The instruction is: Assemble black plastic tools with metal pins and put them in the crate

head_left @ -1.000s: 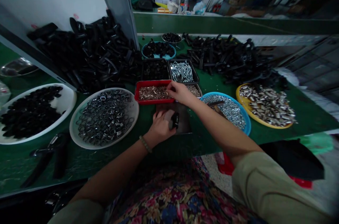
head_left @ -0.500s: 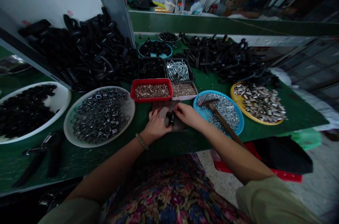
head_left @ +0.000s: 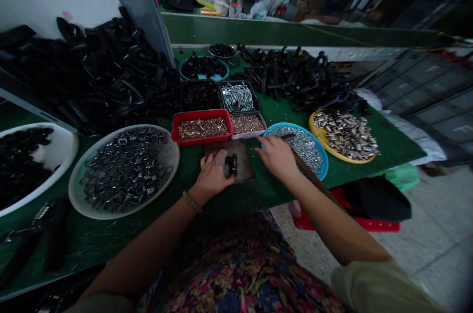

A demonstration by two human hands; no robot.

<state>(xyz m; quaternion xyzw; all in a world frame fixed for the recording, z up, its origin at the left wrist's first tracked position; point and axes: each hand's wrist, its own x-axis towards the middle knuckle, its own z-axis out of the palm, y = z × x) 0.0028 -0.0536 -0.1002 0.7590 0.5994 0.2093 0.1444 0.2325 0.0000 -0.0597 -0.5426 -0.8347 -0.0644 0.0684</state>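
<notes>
My left hand (head_left: 213, 175) is closed on a small black part (head_left: 232, 164), pressing it against a flat metal plate (head_left: 244, 155) on the table. What kind of part it is I cannot make out. My right hand (head_left: 280, 157) hovers at the near left rim of a blue tray (head_left: 324, 170) full of small silvery pieces. Its fingers are apart and hold nothing visible. Across that tray lies a hammer (head_left: 310, 175) with a wooden handle, partly hidden behind my right hand and forearm.
Behind the plate stand a red tray (head_left: 174, 128) of copper-coloured rivets and a tray of bolts (head_left: 238, 97). A white tray (head_left: 76, 194) of metal rings lies left, a yellow tray (head_left: 318, 138) of metal sleeves right. Black parts (head_left: 111, 76) are heaped behind; a spring-handled tool (head_left: 48, 234) lies front left.
My right hand has left the black part and moved right to the blue tray, beside the hammer. My left hand stays on the part. The view has shifted slightly right.
</notes>
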